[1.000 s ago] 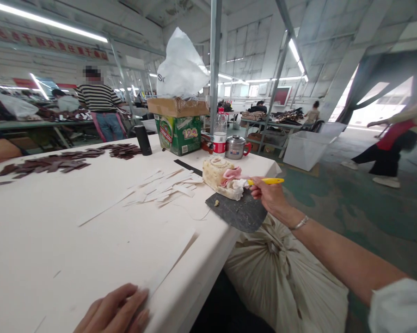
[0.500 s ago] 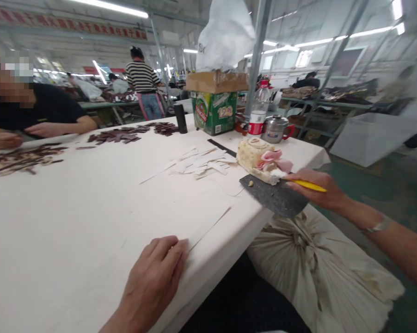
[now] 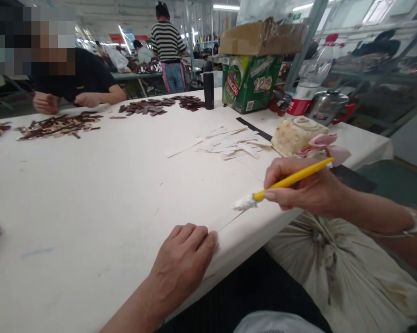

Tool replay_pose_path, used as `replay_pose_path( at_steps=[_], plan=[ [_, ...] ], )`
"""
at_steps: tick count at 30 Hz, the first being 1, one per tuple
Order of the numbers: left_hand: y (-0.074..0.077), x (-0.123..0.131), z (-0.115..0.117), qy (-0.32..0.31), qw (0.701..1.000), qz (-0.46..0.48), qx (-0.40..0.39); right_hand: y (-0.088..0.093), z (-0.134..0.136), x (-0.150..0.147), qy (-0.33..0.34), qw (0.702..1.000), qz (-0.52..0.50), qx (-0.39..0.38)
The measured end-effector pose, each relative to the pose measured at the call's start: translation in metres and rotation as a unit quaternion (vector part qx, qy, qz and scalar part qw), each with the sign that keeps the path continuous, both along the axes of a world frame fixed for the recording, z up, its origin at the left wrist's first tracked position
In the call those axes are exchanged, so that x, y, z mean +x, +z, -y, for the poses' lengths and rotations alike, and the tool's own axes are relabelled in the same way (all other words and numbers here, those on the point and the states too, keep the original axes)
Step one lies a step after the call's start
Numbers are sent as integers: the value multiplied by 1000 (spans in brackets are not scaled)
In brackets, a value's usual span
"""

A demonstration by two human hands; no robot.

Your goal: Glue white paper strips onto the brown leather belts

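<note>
My right hand grips a yellow-handled brush, whose white-coated bristles touch the far end of a thin pale strip near the table's front edge. At the strip's near end, my left hand presses down on the white table with its fingers together, pinning the strip. Beyond the brush lies a loose pile of pale strips. A crusted, cream-coloured container with pink cloth stands behind my right hand, by a dark sheet.
A green box, a black cylinder, a bottle and a metal mug stand at the back. Brown pieces lie in piles near a seated person in black. A tied cloth sack is below the table edge.
My right hand has brought the brush from the crusted container to the strip by my left hand. The view has shifted, and my left hand still holds down the strip.
</note>
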State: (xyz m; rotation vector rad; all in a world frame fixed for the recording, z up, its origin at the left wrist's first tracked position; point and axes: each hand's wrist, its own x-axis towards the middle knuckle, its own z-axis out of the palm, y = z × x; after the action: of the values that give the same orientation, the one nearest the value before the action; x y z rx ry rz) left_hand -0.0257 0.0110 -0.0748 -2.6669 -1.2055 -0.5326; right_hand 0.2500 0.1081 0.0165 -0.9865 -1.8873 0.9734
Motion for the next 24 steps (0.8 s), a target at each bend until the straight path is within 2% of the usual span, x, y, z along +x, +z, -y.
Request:
replay_pose_path(
  at_steps=[2,3,6,11,16,21,24],
  plan=[
    [0,0,-1,-4,1000,8,-11,-5,-4,-21,115,991,66,3],
    [1,-1,-2,-5,1000,12,-16,-8,-6,-28,149,985,86,17],
    [0,-2,-2,-9,999,23,-30,-19,-12,-45,194,974,111,47],
    [0,-3,-3,-8,998,40,-43,-27,-20,-53,242,963,119,23],
    [1,-3,-4,-10,997,60,-53,-18,-38,-20,218,954,201,38],
    [-1,-3,-9,-17,995,92,-39,-5,-61,31,119,953,273,53],
    [-2,-5,-13,-22,993,105,-51,7,-67,50,67,957,275,68]
  ],
)
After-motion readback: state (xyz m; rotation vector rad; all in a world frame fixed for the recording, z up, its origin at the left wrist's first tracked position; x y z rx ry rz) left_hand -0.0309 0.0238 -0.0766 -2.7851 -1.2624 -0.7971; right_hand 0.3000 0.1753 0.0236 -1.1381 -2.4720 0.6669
